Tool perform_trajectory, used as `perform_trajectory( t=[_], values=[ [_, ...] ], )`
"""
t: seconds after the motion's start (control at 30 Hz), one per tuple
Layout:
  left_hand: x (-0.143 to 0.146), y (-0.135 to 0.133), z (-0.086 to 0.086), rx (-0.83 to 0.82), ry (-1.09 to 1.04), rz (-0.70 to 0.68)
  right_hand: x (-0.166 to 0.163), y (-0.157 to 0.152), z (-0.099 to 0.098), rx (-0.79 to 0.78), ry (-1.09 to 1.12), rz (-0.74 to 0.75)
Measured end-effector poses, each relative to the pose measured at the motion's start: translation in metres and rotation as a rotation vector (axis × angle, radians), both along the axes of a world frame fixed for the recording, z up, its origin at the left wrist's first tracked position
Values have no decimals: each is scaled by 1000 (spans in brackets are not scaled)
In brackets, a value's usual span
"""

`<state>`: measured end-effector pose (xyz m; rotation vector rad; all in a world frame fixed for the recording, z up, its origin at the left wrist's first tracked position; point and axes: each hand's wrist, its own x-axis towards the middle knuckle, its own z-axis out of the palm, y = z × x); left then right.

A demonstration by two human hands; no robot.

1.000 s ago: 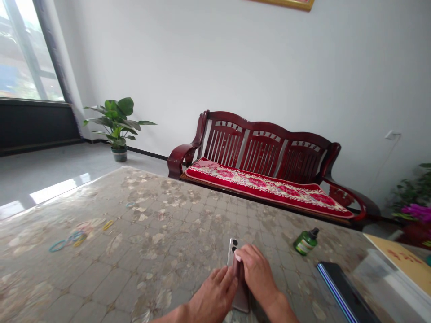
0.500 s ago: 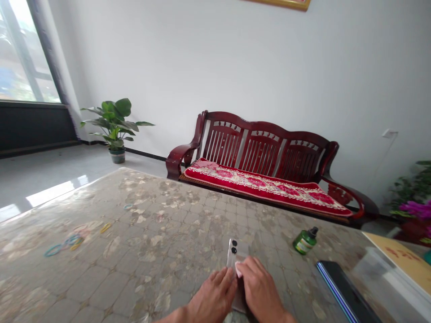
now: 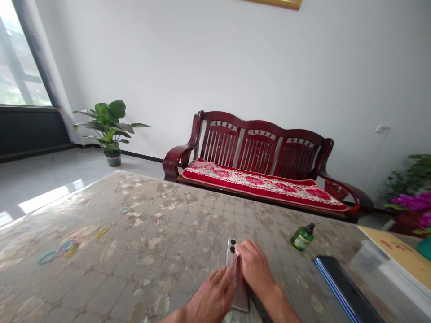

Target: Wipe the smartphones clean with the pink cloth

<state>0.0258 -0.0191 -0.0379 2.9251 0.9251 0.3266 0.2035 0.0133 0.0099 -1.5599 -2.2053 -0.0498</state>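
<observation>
A pale smartphone [image 3: 241,299] lies back up on the table, with two dark round camera lenses at its far end. My left hand [image 3: 213,294] presses along the phone's left side, fingers together and stretched forward, holding it in place. Over the upper right part of the phone is my right hand [image 3: 255,268], its fingers closed. A small whitish piece [image 3: 237,249], perhaps tissue or cloth, shows at its fingertips, beside the lenses. Most of that piece is hidden by the hand.
A green pump bottle [image 3: 303,237] and a dark phone [image 3: 343,287] sit to the right, near a clear plastic box [image 3: 380,273] and a yellow board [image 3: 400,251]. Coloured bands [image 3: 68,246] lie at left on the patterned tablecloth [image 3: 134,264]. Beyond stands a wooden bench [image 3: 259,150].
My right hand has moved up the phone, away from me, taking the whitish piece to the lenses. More of the phone's near end shows. My left hand stays about where it was.
</observation>
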Motion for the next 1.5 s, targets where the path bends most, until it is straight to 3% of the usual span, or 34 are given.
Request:
perform_trajectory(
  t=[0.1, 0.2, 0.5, 0.77, 0.97, 1.1, 1.37, 1.5],
  values=[
    [0, -1, 5, -10, -19, 3, 1, -26, 0, -24, 6, 75],
    [0, -2, 9, -35, -18, 13, -1, -32, -1, -24, 33, 127],
    [0, -1, 9, -21, 39, -8, -13, 29, 4, -33, 13, -9],
    [0, -3, 15, -34, 38, -11, -12, -18, -4, 2, 63, 178],
    [-11, 12, 47, -174, -41, 24, -5, 21, -7, 23, 35, -97],
    [-18, 18, 60, -248, -79, 160, -2, 40, -12, 34, 7, -227],
    [-4, 14, 56, -280, -120, 472, -4, 32, -26, 195, -20, -290],
    [2, 17, 59, -273, -55, 523, -3, 34, -28, 240, 35, -308]
  ],
)
